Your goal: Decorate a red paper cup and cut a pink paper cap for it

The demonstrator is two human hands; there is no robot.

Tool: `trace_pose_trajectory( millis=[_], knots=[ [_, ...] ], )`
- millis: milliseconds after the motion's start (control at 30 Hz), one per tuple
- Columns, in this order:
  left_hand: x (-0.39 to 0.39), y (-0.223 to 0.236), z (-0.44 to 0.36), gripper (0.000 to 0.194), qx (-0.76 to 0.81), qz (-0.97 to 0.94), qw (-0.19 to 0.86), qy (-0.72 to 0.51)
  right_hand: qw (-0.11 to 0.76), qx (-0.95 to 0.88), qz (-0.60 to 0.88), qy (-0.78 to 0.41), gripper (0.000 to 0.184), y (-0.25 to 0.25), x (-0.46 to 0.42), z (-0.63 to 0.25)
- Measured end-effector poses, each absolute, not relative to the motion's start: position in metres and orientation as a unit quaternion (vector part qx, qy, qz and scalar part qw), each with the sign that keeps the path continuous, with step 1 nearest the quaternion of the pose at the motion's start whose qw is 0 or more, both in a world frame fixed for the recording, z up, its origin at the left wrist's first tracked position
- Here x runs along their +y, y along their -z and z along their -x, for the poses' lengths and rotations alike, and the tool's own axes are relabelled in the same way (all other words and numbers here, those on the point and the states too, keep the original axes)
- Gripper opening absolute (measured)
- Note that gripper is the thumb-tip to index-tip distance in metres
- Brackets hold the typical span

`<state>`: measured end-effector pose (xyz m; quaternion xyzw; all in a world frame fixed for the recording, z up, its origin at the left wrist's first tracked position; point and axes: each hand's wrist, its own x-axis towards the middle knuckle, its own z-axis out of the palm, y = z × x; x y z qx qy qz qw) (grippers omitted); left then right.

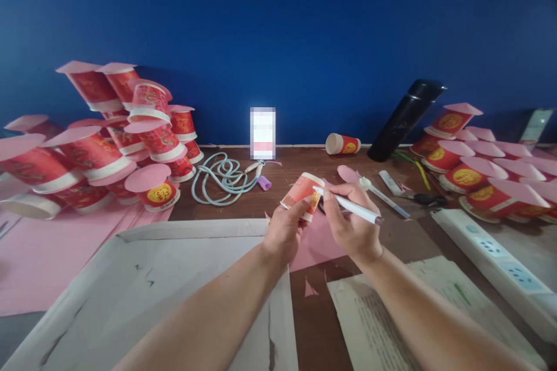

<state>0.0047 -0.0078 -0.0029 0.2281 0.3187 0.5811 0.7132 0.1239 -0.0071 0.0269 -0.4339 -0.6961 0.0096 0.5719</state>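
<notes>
My left hand is wrapped round a red paper cup, which stands upside down on a sheet of pink paper. In my right hand I pinch a white pen, and its tip touches the cup's side near the rim. Both hands sit at the middle of the brown table, close together.
Piles of red cups capped with pink discs lie at left and right. A coiled cord, a lone cup, a black flask, a power strip, a cardboard sheet and printed paper surround my hands.
</notes>
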Motion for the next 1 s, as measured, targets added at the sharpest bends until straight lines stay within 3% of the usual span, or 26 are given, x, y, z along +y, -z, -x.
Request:
trace_pose_trajectory(
  millis=[1000],
  knots=[
    [-0.0110,-0.0044,-0.0043,0.028,0.297,-0.211,0.707,-0.606,0.564,-0.690,0.455,-0.015,0.003,-0.0298,-0.0085,-0.1229]
  ],
)
